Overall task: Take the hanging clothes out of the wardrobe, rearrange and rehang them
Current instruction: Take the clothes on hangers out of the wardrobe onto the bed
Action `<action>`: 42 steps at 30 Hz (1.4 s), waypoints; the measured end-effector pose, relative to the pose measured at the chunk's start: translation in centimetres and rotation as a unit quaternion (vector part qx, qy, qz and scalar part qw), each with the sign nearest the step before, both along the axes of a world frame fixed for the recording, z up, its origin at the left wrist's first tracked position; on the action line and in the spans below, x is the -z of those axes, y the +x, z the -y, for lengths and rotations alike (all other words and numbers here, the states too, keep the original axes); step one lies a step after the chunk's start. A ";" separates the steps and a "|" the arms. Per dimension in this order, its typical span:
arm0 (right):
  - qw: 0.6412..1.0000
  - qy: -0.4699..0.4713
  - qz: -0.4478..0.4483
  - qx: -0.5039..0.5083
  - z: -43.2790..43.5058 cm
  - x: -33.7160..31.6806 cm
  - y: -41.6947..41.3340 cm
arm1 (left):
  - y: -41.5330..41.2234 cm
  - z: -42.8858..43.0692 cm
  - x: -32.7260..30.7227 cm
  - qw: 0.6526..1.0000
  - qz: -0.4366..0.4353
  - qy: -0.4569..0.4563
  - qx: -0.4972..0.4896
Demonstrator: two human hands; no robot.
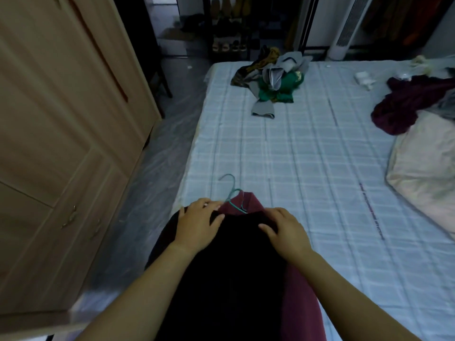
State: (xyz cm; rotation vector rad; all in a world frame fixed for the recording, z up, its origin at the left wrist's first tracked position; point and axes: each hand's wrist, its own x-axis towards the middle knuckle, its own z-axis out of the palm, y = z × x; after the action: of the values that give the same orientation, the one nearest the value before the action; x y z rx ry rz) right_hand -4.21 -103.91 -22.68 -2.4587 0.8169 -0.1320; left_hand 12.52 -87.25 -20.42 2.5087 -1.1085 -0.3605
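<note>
A black garment (229, 274) lies over a maroon garment (299, 291) at the near edge of the bed (307, 168). A teal wire hanger (232, 193) pokes out from under their top edge, its hook pointing away from me. My left hand (198, 223) rests flat on the black garment's upper left corner, fingers spread. My right hand (286, 230) presses on its upper right edge, fingertips curled into the cloth. The wooden wardrobe (61, 131) stands at the left with its doors closed.
A pile of grey, green and patterned clothes (273, 80) lies at the bed's far end. A dark maroon garment (406, 104) and a pale pillow (423, 173) sit at the right. A shoe rack (229, 25) and a white tower fan (344, 28) stand beyond the bed.
</note>
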 end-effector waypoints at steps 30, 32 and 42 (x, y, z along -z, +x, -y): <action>0.851 -0.081 0.090 -0.512 -56.2 -9.8 4.4 | -20.0 -57.9 -8.1 0.843 0.098 -0.039 -0.528; 0.822 -0.077 0.126 -0.550 -62.9 -11.2 4.8 | -20.7 -63.8 -10.0 0.818 0.131 -0.026 -0.559; 0.716 -0.085 0.318 -0.615 -89.6 -24.3 11.1 | -17.9 -88.2 -23.1 0.738 0.257 0.090 -0.617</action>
State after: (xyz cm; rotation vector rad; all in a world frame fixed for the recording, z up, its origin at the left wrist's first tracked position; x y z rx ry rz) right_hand 6.89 -14.27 1.57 -2.3170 -1.1866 -0.5062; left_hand -5.37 0.93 2.71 2.9196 0.6849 0.6581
